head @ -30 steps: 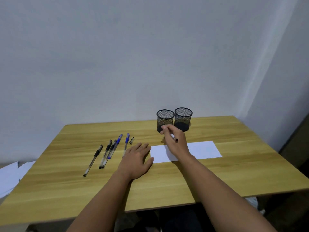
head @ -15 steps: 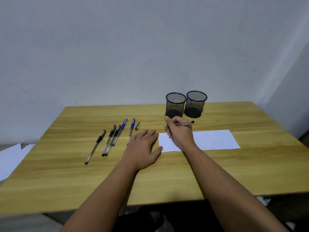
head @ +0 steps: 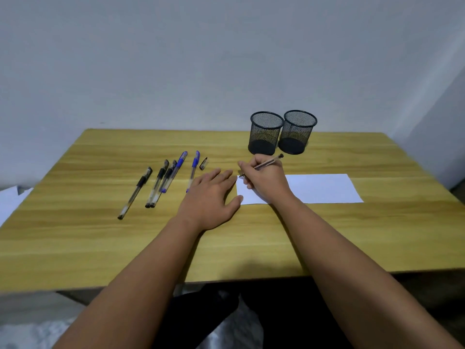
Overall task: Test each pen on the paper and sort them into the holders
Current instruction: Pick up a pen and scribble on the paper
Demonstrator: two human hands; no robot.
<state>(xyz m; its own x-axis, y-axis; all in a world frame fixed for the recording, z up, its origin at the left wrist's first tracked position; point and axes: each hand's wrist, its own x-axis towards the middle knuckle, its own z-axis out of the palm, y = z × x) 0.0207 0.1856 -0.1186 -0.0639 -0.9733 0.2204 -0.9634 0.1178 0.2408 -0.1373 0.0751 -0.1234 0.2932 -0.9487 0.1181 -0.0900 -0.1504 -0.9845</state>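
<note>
My right hand (head: 266, 181) grips a clear uncapped pen (head: 269, 162), its tip at the left end of the white paper (head: 324, 188). My left hand (head: 212, 199) lies flat on the wooden table (head: 251, 243), fingers spread, its thumb touching the paper's left edge. Two black mesh holders stand side by side behind the paper: the left holder (head: 266, 133) and the right holder (head: 298, 132), both showing nothing inside. Left of my hands lie three black-capped pens (head: 158, 185) and two blue-capped pens (head: 192, 170). A loose black cap (head: 203, 163) rests beside the blue ones.
White sheets (head: 10, 202) lie off the table's left edge, lower down. A plain wall stands behind the table. Dark clothing shows below the table's front edge.
My right hand has turned the pen from pointing up to a writing grip and lowered its tip to the paper's left end. The camera tilted down. My left hand stayed flat.
</note>
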